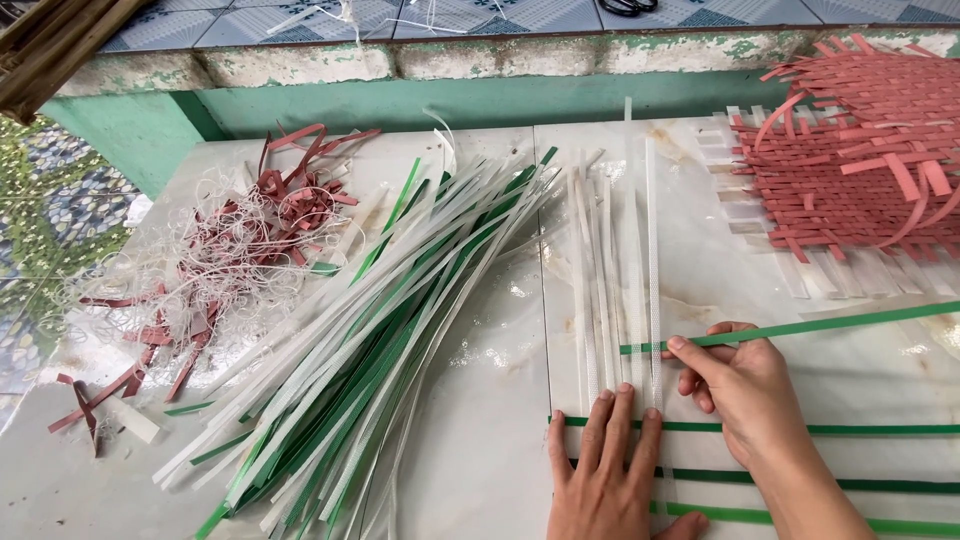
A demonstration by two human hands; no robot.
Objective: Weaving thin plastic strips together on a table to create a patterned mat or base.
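Note:
My left hand [607, 470] lies flat, fingers together, pressing down on several upright white plastic strips [612, 270] where they cross a green strip [880, 429]. My right hand [735, 385] pinches another green strip [840, 324] between thumb and forefinger; this strip runs off to the right, its left end resting across the white strips. Two more green strips [900, 486] lie parallel below, near my wrists.
A big loose pile of white and green strips [370, 340] fans out at the centre left. Red and white offcuts [230, 250] are heaped at the far left. A partly woven red mat [860, 170] sits at the upper right. Scissors [628, 6] lie on the tiled ledge.

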